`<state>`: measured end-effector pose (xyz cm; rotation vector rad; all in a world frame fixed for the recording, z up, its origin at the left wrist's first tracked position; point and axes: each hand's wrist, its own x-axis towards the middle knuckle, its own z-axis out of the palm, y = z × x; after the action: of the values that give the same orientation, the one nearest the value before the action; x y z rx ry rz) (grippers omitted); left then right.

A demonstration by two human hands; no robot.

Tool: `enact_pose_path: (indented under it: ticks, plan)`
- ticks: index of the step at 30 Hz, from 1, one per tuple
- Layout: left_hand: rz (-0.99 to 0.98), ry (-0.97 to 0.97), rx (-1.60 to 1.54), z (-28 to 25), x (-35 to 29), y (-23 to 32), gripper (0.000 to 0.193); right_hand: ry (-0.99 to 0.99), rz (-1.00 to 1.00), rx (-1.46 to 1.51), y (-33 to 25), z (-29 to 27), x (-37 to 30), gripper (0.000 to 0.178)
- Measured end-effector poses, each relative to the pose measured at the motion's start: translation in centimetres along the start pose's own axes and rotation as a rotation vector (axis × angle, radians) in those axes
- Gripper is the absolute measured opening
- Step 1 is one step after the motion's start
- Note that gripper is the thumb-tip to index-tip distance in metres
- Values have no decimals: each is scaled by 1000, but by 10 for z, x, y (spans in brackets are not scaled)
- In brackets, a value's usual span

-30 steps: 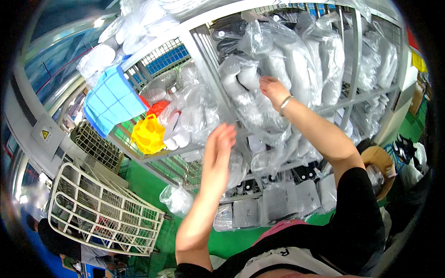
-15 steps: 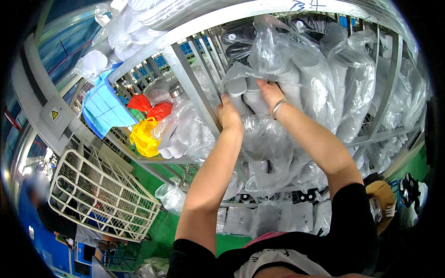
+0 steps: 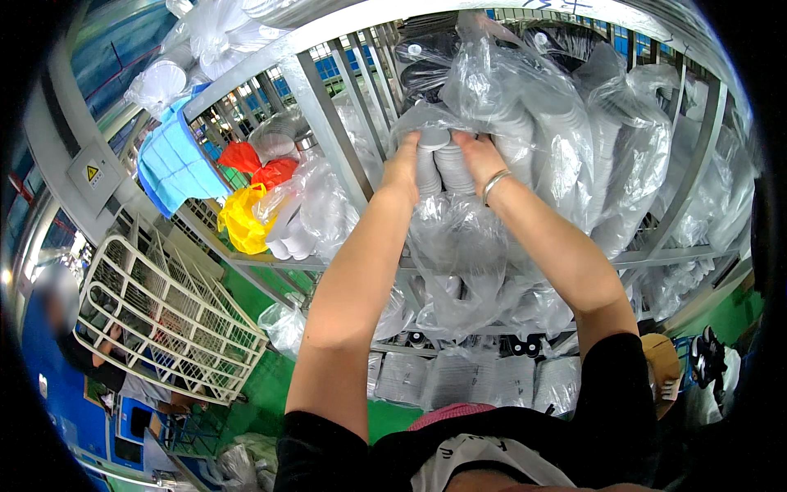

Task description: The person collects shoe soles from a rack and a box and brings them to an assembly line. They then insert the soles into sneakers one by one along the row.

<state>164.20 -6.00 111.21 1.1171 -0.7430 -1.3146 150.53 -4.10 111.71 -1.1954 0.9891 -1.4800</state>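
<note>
Two side-by-side stacks of pale grey, insole-shaped pieces point(image 3: 449, 168) stand in a clear plastic bag point(image 3: 463, 238) on the metal rack. The bag is open, its upper edge lying over the stack tops and its lower part hanging loose in front. My left hand point(image 3: 401, 170) grips the stacks' left side, its fingers mostly hidden behind them. On the other side my right hand point(image 3: 481, 160), with a bangle point(image 3: 494, 185) at the wrist, is closed round the right edge, thumb toward the top. Both hands clasp the stacks between them.
More bagged stacks point(image 3: 561, 156) crowd the rack point(image 3: 324, 123) to the right. Red point(image 3: 275, 172) and yellow bags point(image 3: 244, 220) and a blue cloth point(image 3: 176, 160) are at left. Bundles point(image 3: 463, 381) fill a lower shelf. A white wire rack point(image 3: 172, 320) and another person point(image 3: 106, 365) are at lower left.
My left hand has moved up and inward against the stacks, and my right hand has shifted slightly. The bag's upper edge has shifted, showing more of the stacks. The view has moved slightly.
</note>
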Motion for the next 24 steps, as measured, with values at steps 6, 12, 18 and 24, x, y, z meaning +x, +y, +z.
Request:
enact_pose_path:
  ticks: [6, 12, 18, 24]
  plan:
    - [74, -92, -17, 19, -35, 16, 52, -86, 61, 263, -20, -6, -15, 49]
    - [48, -36, 6, 15, -78, 23, 49, 91, 81, 279, -24, -1, -47, 42]
    - [178, -173, -195, -6, -85, 3, 72, -109, -201, 319, -13, -1, -71, 51]
    - [131, -101, -196, -3, -83, 0, 75, -75, -275, 297, -5, -5, -50, 61]
